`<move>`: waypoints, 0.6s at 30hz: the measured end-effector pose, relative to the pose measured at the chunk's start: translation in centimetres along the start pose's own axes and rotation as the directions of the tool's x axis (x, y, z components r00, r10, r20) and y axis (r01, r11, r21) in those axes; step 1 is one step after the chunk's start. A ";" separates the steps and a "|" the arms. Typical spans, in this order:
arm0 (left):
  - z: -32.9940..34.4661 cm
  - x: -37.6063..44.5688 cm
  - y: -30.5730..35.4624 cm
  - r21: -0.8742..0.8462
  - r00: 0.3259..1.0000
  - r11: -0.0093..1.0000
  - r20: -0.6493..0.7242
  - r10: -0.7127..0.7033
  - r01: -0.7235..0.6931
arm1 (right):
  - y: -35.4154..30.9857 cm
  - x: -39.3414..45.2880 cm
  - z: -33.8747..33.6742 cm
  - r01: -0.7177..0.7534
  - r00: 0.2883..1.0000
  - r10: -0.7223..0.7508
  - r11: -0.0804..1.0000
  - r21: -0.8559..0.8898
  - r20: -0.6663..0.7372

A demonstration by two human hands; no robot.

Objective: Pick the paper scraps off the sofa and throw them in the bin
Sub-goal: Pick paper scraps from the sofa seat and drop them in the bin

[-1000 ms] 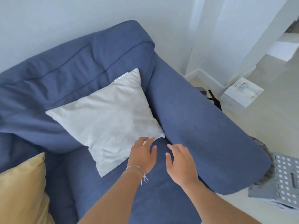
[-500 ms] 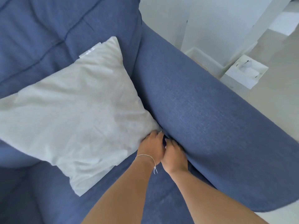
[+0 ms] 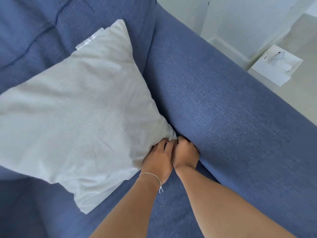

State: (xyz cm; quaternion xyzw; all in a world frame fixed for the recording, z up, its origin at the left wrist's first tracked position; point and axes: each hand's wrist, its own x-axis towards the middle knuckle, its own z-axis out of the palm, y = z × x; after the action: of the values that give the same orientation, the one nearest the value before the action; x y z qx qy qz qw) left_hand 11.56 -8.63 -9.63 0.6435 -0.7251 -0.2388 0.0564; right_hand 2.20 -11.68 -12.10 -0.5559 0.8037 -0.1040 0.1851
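Both hands, left hand (image 3: 158,158) and right hand (image 3: 186,154), at white cushion (image 3: 77,107) corner (fingers hidden) beside sofa (image 3: 231,109) arm

We are showing two bare forearms with no sleeves reaching the wrists. We are wearing a thin, pale string bracelet (image 3: 151,176) around the wrist of our left hand (image 3: 158,158), its knot leaving two short loose ends dangling. Our right hand (image 3: 185,154) is wearing nothing that we can see.

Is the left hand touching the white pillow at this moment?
Touching. In the head view, the left hand presses against the lower right corner of the white pillow, and its fingers bunch the fabric there.
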 end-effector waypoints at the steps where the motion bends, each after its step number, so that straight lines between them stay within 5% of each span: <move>1: 0.0 -0.3 0.0 -0.022 1.000 1.000 0.000 0.011 -0.011 | 0.3 -0.3 -0.1 -0.001 1.000 0.001 1.000 -0.005 -0.005; 10: -1.8 -5.6 0.7 -0.159 0.998 0.985 0.010 -0.058 0.059 | 3.6 -5.6 -4.4 0.012 0.999 -0.010 0.999 0.052 -0.038; 18: -8.9 -8.8 6.0 -0.259 0.996 0.965 -0.058 -0.064 0.047 | 5.8 -10.7 -17.6 0.222 0.972 -0.203 0.959 0.177 -0.116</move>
State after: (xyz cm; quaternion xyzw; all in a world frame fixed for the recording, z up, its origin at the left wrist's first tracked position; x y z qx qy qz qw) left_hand 11.02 -2.24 2.75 0.6583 -0.6674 -0.3111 0.1564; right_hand -6.69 -0.28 3.66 -0.6133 0.7337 -0.2261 0.1856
